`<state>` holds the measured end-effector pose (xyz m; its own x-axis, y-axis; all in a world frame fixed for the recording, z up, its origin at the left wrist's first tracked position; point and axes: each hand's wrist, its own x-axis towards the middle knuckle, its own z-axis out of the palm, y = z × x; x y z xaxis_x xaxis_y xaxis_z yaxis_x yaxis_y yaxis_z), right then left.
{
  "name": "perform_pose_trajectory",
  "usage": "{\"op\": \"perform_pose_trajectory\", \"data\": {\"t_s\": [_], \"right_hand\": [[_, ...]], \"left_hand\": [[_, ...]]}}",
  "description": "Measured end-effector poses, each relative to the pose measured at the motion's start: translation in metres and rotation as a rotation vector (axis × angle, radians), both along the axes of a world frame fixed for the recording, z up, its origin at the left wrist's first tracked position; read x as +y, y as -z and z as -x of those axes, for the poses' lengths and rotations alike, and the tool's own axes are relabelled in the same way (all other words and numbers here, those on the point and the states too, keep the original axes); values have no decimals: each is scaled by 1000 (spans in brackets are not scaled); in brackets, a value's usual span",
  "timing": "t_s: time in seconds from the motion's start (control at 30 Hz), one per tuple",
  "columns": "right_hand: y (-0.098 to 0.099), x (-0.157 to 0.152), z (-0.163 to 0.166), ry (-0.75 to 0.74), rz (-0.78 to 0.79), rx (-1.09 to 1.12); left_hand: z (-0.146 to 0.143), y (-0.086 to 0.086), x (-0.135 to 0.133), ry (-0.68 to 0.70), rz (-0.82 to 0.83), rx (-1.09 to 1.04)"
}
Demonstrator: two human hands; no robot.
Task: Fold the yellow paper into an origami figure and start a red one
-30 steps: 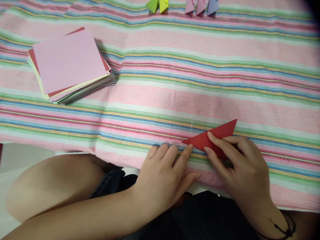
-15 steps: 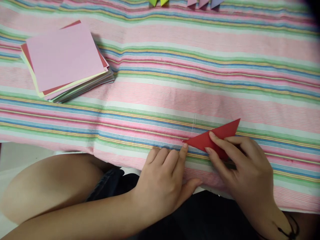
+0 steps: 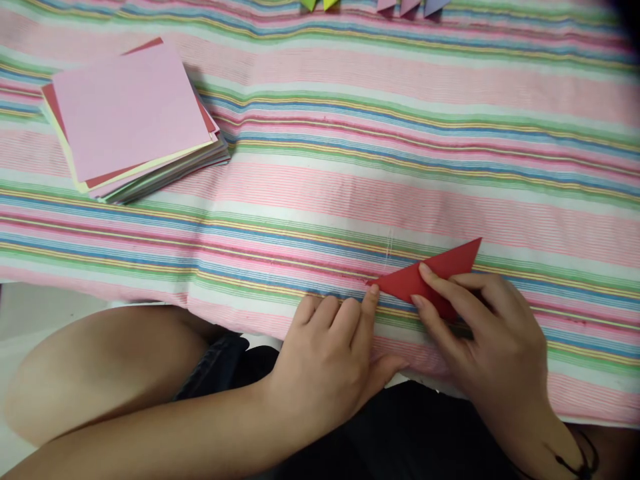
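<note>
A red folded paper (image 3: 407,280), a slanted triangular shape with sharp points, lies on the striped cloth near its front edge. My right hand (image 3: 500,340) grips its right part, with the index finger on top and the thumb at the lower edge; its other fingers curl behind and partly hide the paper. At the paper's left tip, the index fingertip of my left hand (image 3: 327,353) presses down. The thumb of that hand points away to the right, apart from the index finger, and the remaining fingers are bent against the cloth. Nothing is gripped in it.
A stack of coloured paper sheets (image 3: 133,110), pink on top, sits at the left. Several small folded paper pieces, green, yellow (image 3: 331,4), pink and purple (image 3: 435,7), show at the far edge. The striped cloth (image 3: 300,193) has a crease left of centre.
The index fingertip of my left hand has slid slightly right along the red paper's left tip. My right hand and the paper stay almost still.
</note>
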<state>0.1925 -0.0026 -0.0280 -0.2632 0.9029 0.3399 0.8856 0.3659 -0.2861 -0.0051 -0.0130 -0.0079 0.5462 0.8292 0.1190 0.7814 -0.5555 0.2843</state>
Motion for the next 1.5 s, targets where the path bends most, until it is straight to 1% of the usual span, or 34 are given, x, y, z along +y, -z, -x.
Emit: {"op": "perform_pose_trajectory", "data": {"t_s": [0.13,0.23,0.43,0.53,0.73,0.83,0.97,1.1,1.17,1.33,1.43,1.5], "right_hand": [[1,-1,-1,6,0,-7],[1,-1,-1,7,-1,-9],[1,0,0,7,1,-5],[1,0,1,9,3,-5],[1,0,1,6,-6,-8],[0,0,0,5,-11,-9],[-1,0,1,-3,-9,-11],[0,0,0,2,-9,1],[0,0,0,4,-2,7],[0,1,1,4,17,9],[-1,2,2,-1,15,8],[-1,2,2,-3,15,9]], "left_hand": [[-1,0,0,-22,1,-5],[-1,0,0,-31,-32,11],[4,-1,2,3,-175,-10],[5,-2,3,33,-219,-16],[2,0,3,17,-206,110],[1,0,3,13,-217,140],[2,-2,5,-18,-238,114],[7,-2,10,-28,-275,34],[10,-1,14,18,-297,-4],[20,3,27,274,-279,25],[27,3,38,368,-268,16],[29,3,45,408,-215,-26]]}}
